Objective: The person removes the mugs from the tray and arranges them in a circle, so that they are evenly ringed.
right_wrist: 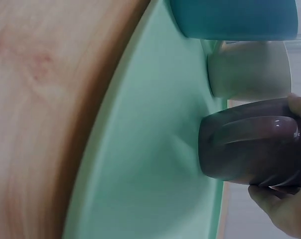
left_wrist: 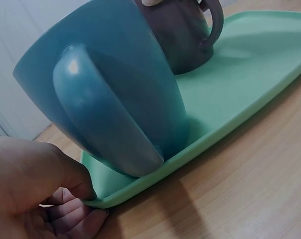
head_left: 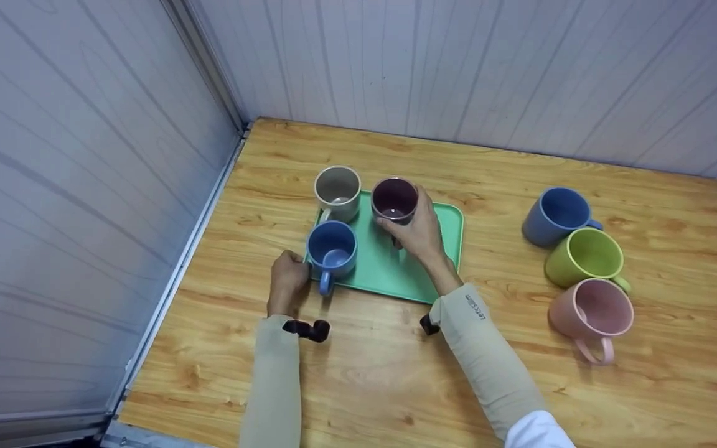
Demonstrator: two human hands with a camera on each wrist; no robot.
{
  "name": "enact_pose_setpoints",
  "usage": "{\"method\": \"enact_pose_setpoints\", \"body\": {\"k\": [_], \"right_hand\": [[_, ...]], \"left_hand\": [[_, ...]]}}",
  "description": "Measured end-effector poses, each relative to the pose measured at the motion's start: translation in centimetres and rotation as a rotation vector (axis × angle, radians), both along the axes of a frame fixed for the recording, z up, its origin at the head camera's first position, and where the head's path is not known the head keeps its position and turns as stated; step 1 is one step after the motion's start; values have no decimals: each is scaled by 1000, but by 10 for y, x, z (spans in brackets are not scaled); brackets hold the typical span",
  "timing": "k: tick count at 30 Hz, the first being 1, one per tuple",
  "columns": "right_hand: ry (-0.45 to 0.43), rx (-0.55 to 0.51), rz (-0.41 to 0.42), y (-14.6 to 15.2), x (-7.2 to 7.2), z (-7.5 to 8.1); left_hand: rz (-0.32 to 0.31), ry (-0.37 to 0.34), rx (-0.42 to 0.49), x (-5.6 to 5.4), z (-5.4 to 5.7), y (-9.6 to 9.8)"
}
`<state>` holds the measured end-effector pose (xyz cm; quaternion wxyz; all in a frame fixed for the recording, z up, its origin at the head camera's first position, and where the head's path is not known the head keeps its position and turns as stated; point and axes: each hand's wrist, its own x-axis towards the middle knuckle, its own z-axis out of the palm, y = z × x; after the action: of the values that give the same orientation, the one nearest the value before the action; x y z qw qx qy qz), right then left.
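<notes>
My right hand (head_left: 419, 231) grips a dark purple mug (head_left: 395, 200) by its upper sides, thumb and fingers on opposite sides, over the back of a green tray (head_left: 383, 267). In the right wrist view the purple mug (right_wrist: 250, 142) has its base right at the tray surface. At the tray's front left corner, my left hand (head_left: 288, 280) pinches the rim between thumb and fingers, as the left wrist view shows. Beside that hand a blue mug (head_left: 332, 249) stands on the tray, handle toward the front. Behind it stands a grey-white mug (head_left: 338, 193) at the back left corner.
On the wooden table (head_left: 358, 386) to the right stand another blue mug (head_left: 556, 216), a yellow-green mug (head_left: 584, 257) and a pink mug (head_left: 591, 314), close together in a row. Pale panel walls (head_left: 445, 68) rise behind and at the left.
</notes>
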<state>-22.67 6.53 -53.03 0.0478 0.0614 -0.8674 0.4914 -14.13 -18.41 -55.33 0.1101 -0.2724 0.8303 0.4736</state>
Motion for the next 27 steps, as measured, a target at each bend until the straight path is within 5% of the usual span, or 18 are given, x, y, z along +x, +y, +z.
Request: {"method": "enact_pose_setpoints", "body": {"k": [15,27], "right_hand": [[64,-27,-32,18,20,11],[63,-41,-173,54,53,30]], "left_hand": [[11,-12,-6,-2,0,-3],[-2,-6,0,-1,-1,-2]]}}
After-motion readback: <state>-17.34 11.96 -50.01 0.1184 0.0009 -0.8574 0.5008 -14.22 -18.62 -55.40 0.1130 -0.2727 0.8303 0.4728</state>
